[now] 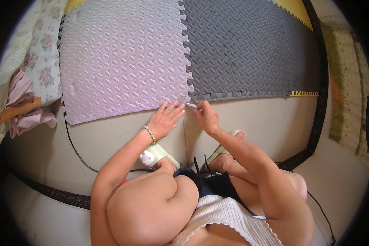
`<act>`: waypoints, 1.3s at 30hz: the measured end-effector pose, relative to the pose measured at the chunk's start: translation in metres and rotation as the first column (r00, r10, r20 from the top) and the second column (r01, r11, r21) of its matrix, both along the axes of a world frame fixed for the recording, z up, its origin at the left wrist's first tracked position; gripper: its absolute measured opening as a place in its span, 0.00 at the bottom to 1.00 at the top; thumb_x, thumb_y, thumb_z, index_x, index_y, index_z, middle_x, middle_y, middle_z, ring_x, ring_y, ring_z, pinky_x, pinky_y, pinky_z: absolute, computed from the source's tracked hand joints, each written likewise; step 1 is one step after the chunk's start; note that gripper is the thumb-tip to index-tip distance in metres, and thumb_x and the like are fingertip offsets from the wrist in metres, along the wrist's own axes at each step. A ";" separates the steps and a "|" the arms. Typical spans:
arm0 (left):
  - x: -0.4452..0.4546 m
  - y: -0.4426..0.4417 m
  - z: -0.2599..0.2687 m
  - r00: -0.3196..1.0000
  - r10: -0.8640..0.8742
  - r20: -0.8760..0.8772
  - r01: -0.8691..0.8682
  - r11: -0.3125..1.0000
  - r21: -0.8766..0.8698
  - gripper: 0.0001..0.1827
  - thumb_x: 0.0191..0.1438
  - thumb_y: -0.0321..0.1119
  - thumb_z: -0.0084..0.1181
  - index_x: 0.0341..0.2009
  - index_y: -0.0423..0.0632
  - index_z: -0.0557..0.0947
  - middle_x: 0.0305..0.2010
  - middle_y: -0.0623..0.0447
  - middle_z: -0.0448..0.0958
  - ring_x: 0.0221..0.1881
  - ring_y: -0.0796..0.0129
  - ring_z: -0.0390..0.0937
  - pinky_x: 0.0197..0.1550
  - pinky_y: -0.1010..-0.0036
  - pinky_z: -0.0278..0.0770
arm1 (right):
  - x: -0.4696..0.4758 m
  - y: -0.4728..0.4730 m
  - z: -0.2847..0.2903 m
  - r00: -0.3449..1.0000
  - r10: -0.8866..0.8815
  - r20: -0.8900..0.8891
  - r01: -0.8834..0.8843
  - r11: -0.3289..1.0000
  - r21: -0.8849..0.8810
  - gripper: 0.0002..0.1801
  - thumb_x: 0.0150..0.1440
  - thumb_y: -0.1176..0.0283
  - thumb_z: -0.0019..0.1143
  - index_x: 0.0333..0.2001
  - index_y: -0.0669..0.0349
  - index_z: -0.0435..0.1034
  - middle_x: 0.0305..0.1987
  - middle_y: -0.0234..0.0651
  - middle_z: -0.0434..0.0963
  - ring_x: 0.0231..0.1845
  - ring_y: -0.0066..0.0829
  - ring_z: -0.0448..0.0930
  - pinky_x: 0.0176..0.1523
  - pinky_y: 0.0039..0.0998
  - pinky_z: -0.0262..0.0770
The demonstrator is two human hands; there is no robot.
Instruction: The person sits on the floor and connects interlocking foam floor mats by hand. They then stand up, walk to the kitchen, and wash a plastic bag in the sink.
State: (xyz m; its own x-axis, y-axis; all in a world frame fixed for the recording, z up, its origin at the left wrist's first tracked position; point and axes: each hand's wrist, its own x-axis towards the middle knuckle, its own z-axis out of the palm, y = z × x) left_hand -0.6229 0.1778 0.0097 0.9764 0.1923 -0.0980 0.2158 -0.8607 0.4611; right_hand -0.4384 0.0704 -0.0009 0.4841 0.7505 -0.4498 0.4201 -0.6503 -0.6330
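My left hand [165, 120], with a beaded bracelet at the wrist, lies spread with its fingertips on the near edge of a pale pink foam floor mat [126, 61]. Pinched between the thumb and fingers of my right hand [206, 117] is the end of a narrow pale pink edging strip [191, 105], by the mat's near right corner. A dark grey foam mat [243, 52] lies right of the pink one; their toothed edges meet, and its near edge is just above my right hand.
Yellow mat pieces [296, 10] show at the far right. Floral fabric [44, 52], a wooden bar [17, 112] and pink cloth [32, 121] are at the left. A black cable [77, 153] runs over the tiled floor. My sandalled feet are close below my hands.
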 end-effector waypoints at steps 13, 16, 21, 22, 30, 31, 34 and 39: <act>0.030 0.002 -0.001 0.998 -0.033 -0.046 0.036 0.997 0.062 0.31 0.45 0.39 0.54 0.55 0.48 0.64 0.64 0.52 0.52 0.65 0.61 0.47 0.64 0.59 0.44 | 0.027 0.024 -0.005 0.996 0.076 0.055 -0.086 0.975 0.206 0.09 0.44 0.72 0.54 0.32 0.60 0.69 0.25 0.39 0.76 0.27 0.38 0.77 0.33 0.35 0.71; 0.031 0.000 0.001 0.999 -0.002 -0.043 0.004 0.999 0.046 0.29 0.45 0.38 0.54 0.54 0.47 0.66 0.63 0.51 0.54 0.64 0.61 0.49 0.64 0.59 0.45 | 0.031 0.033 0.006 0.981 0.179 0.073 -0.185 0.978 0.095 0.10 0.42 0.71 0.55 0.31 0.61 0.70 0.24 0.38 0.76 0.28 0.39 0.77 0.34 0.35 0.71; 0.035 0.000 -0.007 0.970 0.224 0.095 -0.207 0.965 -0.162 0.21 0.46 0.35 0.53 0.46 0.46 0.73 0.54 0.50 0.65 0.56 0.62 0.60 0.56 0.62 0.58 | 0.035 0.040 0.004 0.976 0.213 -0.036 -0.213 0.977 0.011 0.10 0.40 0.71 0.55 0.29 0.62 0.71 0.24 0.39 0.76 0.27 0.38 0.77 0.33 0.34 0.72; 0.038 0.001 -0.006 0.947 0.311 0.081 -0.281 0.924 -0.259 0.19 0.46 0.34 0.52 0.45 0.45 0.73 0.51 0.50 0.68 0.51 0.63 0.65 0.51 0.63 0.64 | 0.037 0.037 0.001 0.978 0.198 -0.071 -0.198 0.980 0.007 0.10 0.40 0.70 0.56 0.28 0.62 0.71 0.24 0.40 0.76 0.27 0.38 0.77 0.33 0.34 0.72; 0.039 -0.025 -0.030 0.620 0.343 -0.706 -0.532 -0.477 -0.699 0.13 0.57 0.36 0.43 0.41 0.42 0.73 0.33 0.54 0.73 0.27 0.73 0.72 0.27 0.76 0.72 | 0.030 0.029 0.006 0.811 -0.245 -0.532 0.145 0.964 -0.224 0.07 0.49 0.72 0.53 0.26 0.65 0.68 0.22 0.30 0.74 0.20 0.16 0.72 0.22 0.19 0.66; 0.042 -0.026 -0.030 0.625 0.355 -0.696 -0.478 -0.530 -0.700 0.13 0.57 0.36 0.43 0.41 0.42 0.73 0.33 0.54 0.73 0.28 0.73 0.72 0.28 0.76 0.72 | 0.029 0.030 0.007 0.798 -0.280 -0.534 0.188 0.957 -0.222 0.07 0.50 0.71 0.53 0.26 0.65 0.68 0.22 0.29 0.74 0.19 0.16 0.72 0.22 0.19 0.66; 0.049 -0.025 -0.029 0.630 0.377 -0.679 -0.384 -0.608 -0.695 0.13 0.57 0.35 0.42 0.43 0.42 0.71 0.35 0.52 0.74 0.30 0.72 0.72 0.30 0.77 0.72 | 0.029 0.033 0.007 0.931 -0.147 -0.333 0.117 0.987 -0.107 0.08 0.48 0.72 0.54 0.28 0.66 0.69 0.22 0.31 0.75 0.21 0.18 0.74 0.24 0.21 0.68; 0.054 -0.017 -0.031 0.629 0.340 -0.700 -0.416 -0.613 -0.672 0.14 0.57 0.34 0.40 0.44 0.40 0.70 0.39 0.47 0.74 0.32 0.69 0.73 0.31 0.77 0.73 | 0.027 0.040 0.004 0.999 0.035 -0.035 -0.036 0.999 -0.002 0.10 0.45 0.72 0.55 0.32 0.65 0.71 0.26 0.39 0.77 0.26 0.32 0.77 0.33 0.29 0.72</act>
